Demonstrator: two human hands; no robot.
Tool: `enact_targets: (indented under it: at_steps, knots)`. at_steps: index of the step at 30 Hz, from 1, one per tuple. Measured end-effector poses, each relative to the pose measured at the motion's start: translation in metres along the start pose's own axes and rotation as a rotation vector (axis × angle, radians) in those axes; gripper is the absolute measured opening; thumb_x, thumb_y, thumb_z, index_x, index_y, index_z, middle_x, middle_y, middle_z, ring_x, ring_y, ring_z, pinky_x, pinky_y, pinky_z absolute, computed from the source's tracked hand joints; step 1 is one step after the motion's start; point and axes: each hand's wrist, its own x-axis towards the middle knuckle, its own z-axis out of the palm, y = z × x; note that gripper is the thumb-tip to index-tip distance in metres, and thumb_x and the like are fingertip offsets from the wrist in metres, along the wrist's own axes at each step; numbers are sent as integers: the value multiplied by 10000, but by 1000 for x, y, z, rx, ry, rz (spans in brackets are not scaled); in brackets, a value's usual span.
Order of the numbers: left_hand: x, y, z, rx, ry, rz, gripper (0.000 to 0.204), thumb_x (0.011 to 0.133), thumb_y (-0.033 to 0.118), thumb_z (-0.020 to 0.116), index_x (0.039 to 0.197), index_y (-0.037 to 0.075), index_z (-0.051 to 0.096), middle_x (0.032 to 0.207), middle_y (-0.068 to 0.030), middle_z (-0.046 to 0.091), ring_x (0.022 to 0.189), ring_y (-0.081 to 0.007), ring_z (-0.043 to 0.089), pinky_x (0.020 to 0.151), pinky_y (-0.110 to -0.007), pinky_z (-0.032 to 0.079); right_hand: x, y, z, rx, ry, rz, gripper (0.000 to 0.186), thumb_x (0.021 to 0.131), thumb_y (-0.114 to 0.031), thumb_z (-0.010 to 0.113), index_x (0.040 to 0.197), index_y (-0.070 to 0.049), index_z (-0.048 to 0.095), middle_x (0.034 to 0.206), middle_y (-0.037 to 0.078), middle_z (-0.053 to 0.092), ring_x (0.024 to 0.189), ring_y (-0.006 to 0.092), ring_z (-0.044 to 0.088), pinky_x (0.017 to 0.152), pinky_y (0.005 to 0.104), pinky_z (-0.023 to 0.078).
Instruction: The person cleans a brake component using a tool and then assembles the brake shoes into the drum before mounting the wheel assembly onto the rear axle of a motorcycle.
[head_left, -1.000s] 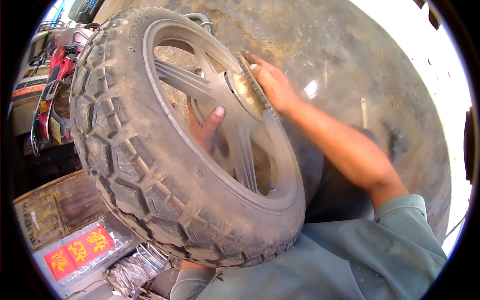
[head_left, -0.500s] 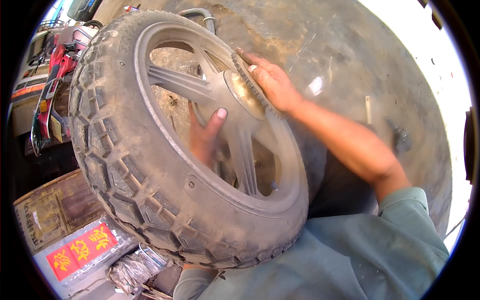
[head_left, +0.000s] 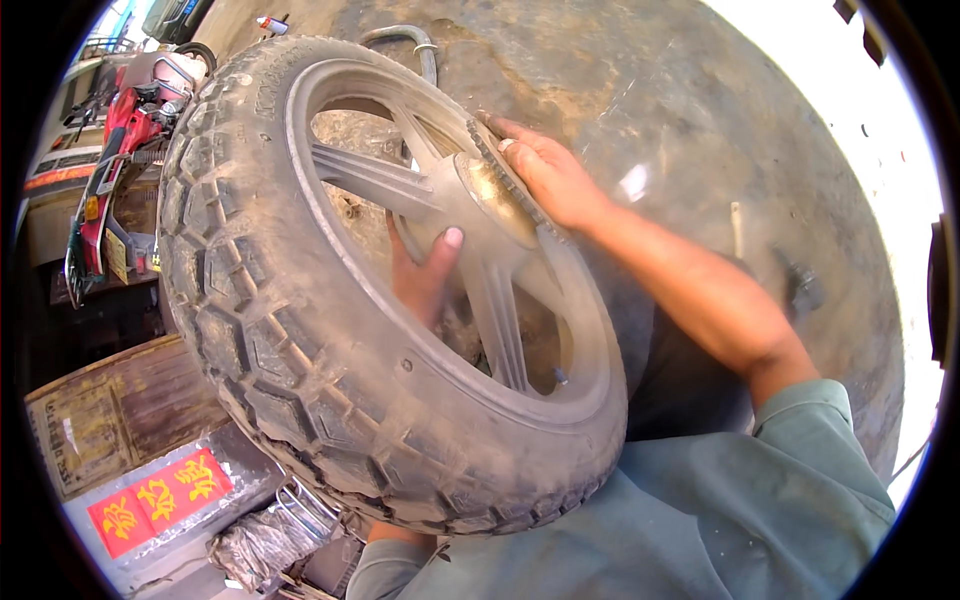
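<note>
A dusty motorcycle wheel (head_left: pixel 330 390) with a knobbly tyre leans tilted against my body. My left hand (head_left: pixel 425 280) reaches through a gap between the spokes, its thumb resting on the hub side and its other fingers mostly hidden behind. At the far right of the hub, my right hand (head_left: pixel 548 178) grips a thin toothed sprocket (head_left: pixel 512 182), seen nearly edge-on. That sprocket stands close over the pale, brassy hub centre (head_left: pixel 490 198); whether it touches the hub I cannot tell. The valve stem (head_left: pixel 560 375) shows at the rim's lower right.
Beyond the wheel, a bent metal tube (head_left: pixel 425 60) and a small bottle (head_left: pixel 272 24) lie on the stained floor. A red motorbike (head_left: pixel 120 140) stands at left. Below it are a worn wooden box (head_left: pixel 110 410) and a grey box with a red label (head_left: pixel 160 500). A dark object (head_left: pixel 803 288) lies at right.
The wheel has shifted slightly right and down in the view, with my left hand moving along. My right hand keeps its grip on the sprocket.
</note>
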Motion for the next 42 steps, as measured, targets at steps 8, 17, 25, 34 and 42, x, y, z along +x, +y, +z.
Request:
enact_targets:
  at_steps: [8,17,25,34,42]
  knots:
    - [-1,14,27,48,-9,86,1030,847,372,801,1628,52,211,1501,-204,464,1345,-325,508,1121,-445,438,-4,-3,-10,-23,45,59,613,1030,-385,432,1495,8,499,1456,252,574,1388,342,527,1148,390,389]
    - [-29,40,51,44,-5,35,1001,860,394,800,1629,85,239,1506,-194,459,1347,-335,503,1116,-469,441,-9,-42,-29,-613,-143,104,685,1058,-508,382,1512,-1,458,1457,304,521,1376,447,458,1164,473,362]
    - [-14,20,39,10,-15,106,958,869,356,797,1608,69,259,1480,-198,476,1328,-336,519,1116,-457,449,-10,-22,-19,-227,24,271,623,1113,-483,312,1410,18,532,1403,239,588,1357,354,507,1149,420,376]
    - [-8,15,35,-12,-3,67,989,845,284,799,1617,49,226,1474,-214,479,1328,-338,523,1114,-455,454,-17,-32,-24,10,-60,216,724,1096,-578,303,1473,6,509,1405,205,607,1285,276,574,1113,381,419]
    - [-11,11,24,-7,-30,60,1021,840,243,778,1644,58,176,1493,-219,455,1339,-341,493,1128,-455,419,-12,-36,-26,279,-174,308,779,1095,-621,289,1543,-4,445,1556,137,471,1415,215,436,1192,367,336]
